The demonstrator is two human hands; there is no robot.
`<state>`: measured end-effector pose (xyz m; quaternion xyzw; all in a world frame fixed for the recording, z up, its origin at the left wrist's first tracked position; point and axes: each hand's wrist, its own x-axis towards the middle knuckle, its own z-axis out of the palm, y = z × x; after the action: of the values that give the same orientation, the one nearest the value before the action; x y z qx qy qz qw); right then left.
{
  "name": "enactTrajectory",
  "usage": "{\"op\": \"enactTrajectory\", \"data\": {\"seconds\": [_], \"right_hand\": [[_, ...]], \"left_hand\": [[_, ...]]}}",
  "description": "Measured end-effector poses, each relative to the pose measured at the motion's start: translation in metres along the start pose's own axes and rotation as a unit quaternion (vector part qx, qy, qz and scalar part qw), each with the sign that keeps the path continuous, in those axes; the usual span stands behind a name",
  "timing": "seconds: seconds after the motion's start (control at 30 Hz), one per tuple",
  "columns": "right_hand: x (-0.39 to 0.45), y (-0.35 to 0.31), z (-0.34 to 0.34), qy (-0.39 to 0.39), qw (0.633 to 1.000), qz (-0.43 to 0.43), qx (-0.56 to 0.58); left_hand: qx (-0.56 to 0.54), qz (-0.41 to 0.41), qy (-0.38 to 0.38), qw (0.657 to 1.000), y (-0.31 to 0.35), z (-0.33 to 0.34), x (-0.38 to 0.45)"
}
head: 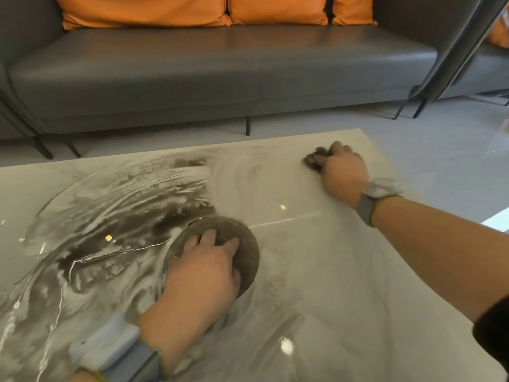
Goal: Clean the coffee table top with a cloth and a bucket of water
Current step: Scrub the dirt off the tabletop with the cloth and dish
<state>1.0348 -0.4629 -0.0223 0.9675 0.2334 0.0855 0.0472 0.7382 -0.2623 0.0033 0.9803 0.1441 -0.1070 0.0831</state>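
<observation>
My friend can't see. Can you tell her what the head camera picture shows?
The right hand presses a dark cloth on the far side of a marble table. The left hand rests on a round grey disc. Behind stands a grey sofa with orange cushions.

Left hand flat, right hand outstretched, fingers clenched.

A right hand presses a dark cloth near the marble desk's far edge; the left hand rests flat on a round grey disc
</observation>
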Motion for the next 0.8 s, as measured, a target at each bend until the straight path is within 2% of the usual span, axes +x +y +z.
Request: {"op": "enactTrajectory", "data": {"seconds": [0.13,0.2,0.4,0.53,0.63,0.8], "right_hand": [[0.038,0.020,0.007,-0.046,0.984,0.165,-0.039],[0.052,0.009,0.005,-0.064,0.978,0.200,-0.014],[0.076,-0.052,-0.010,-0.078,0.994,0.075,-0.014],[0.071,-0.087,-0.018,-0.080,0.995,-0.011,0.061],[0.057,-0.075,-0.009,-0.065,0.987,-0.100,0.106],[0.019,-0.030,-0.001,-0.036,0.985,-0.121,0.118]], "left_hand": [[0.000,0.004,-0.007,1.000,0.000,0.003,-0.001],[0.010,0.003,-0.008,1.000,0.001,0.002,-0.002],[0.025,-0.004,-0.009,1.000,0.003,0.002,-0.005],[0.018,-0.005,-0.012,1.000,0.006,0.003,-0.001],[0.011,-0.006,-0.014,1.000,0.008,0.002,0.000],[0.008,-0.012,-0.019,1.000,0.008,0.001,0.000]]}}
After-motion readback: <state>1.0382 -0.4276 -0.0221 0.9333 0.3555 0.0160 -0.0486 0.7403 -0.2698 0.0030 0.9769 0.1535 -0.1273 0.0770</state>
